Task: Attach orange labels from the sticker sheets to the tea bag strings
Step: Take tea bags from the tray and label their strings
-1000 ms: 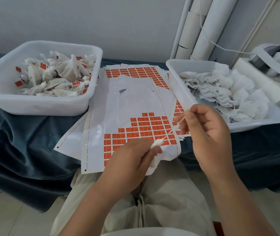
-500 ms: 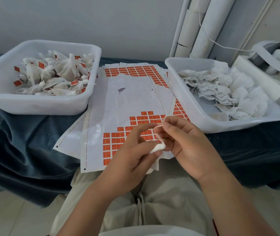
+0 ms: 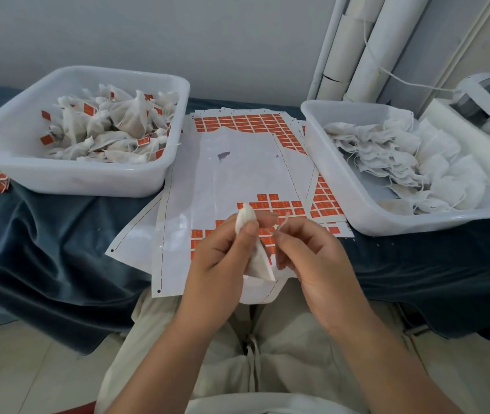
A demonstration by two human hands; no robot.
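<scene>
Two white tubs flank the work, which looks like a deliberate flow. The right tub (image 3: 387, 224) holds plain bags (image 3: 402, 156) with bare strings, within easy reach of the right hand. The left tub (image 3: 73, 183) holds tagged bags (image 3: 112, 127) that already carry orange, so finished ones likely go there. Between them, on the cloth-draped surface (image 3: 58, 249), the sticker sheets (image 3: 237, 165) lie flat and overlapping, with their near edge hanging over the surface's front. That puts the unused orange labels (image 3: 279, 204) just beyond the fingertips. Both hands are raised over that near edge. The left hand (image 3: 220, 259) grips one tea bag (image 3: 258, 262) with thumb and fingers curled round it, its top poking up above the thumb. The right hand (image 3: 312, 258) pinches the bag's string (image 3: 283, 223) near its free end, which sticks up a little. Holding bag and thread apart like this probably frees the string and offers a loose end for a label to fold around. No label is on this string yet, so I judge the next step is to peel one from the nearest row.
</scene>
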